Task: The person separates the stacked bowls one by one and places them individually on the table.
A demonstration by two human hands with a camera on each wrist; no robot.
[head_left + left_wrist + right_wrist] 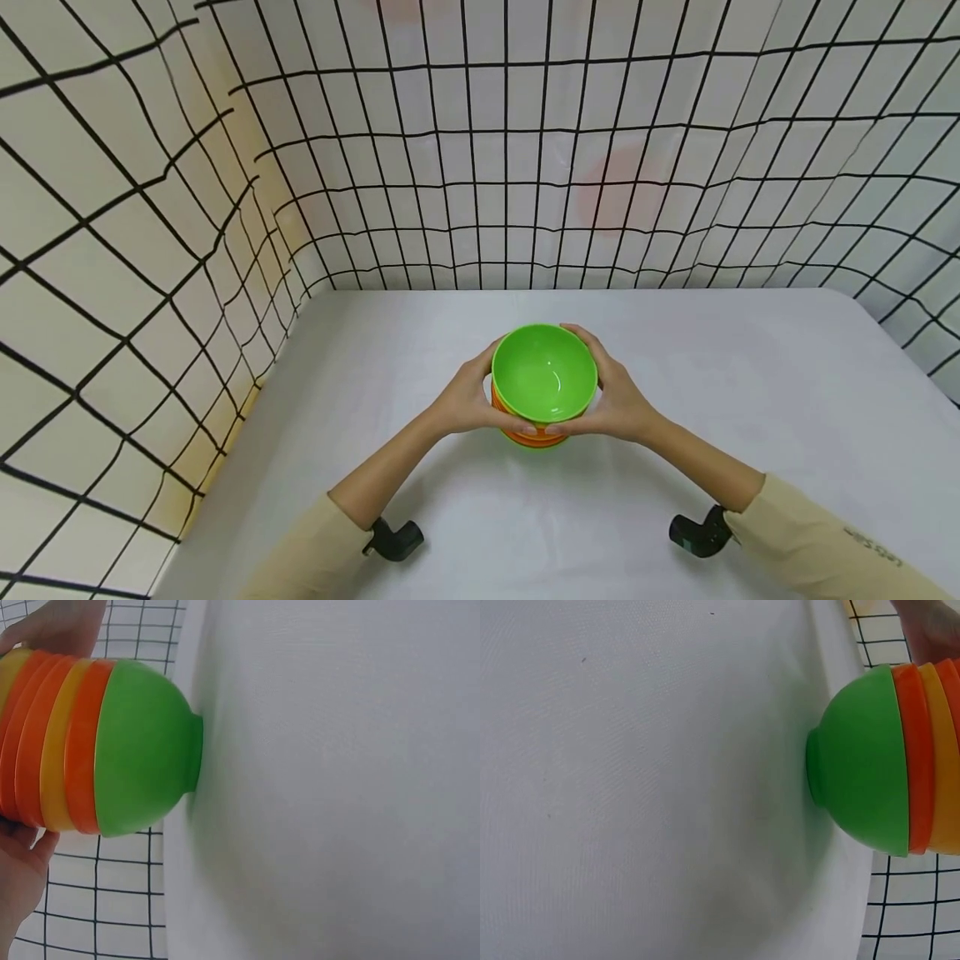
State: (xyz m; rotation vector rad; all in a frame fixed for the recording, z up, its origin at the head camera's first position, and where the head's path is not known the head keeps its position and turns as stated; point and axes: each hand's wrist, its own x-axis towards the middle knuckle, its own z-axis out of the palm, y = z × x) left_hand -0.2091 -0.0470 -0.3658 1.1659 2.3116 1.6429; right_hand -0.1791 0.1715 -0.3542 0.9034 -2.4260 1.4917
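Note:
A stack of nested bowls stands upright between my two hands. Its top is a green bowl (543,375), open side up, with orange and yellow bowls beneath. My left hand (470,397) grips the stack from the left and my right hand (621,400) from the right, their thumbs meeting at the near side below the top rim. Seen from the left wrist, several orange bowls (34,742) and yellow ones sit above a green bottom bowl (142,750). That bowl's foot is right at the white table surface, as the right wrist view also shows.
The white table (390,350) spreads around the stack. Black grid netting (506,158) over pale walls borders it at the back and both sides. Black devices (397,540) show at both beige sleeve cuffs.

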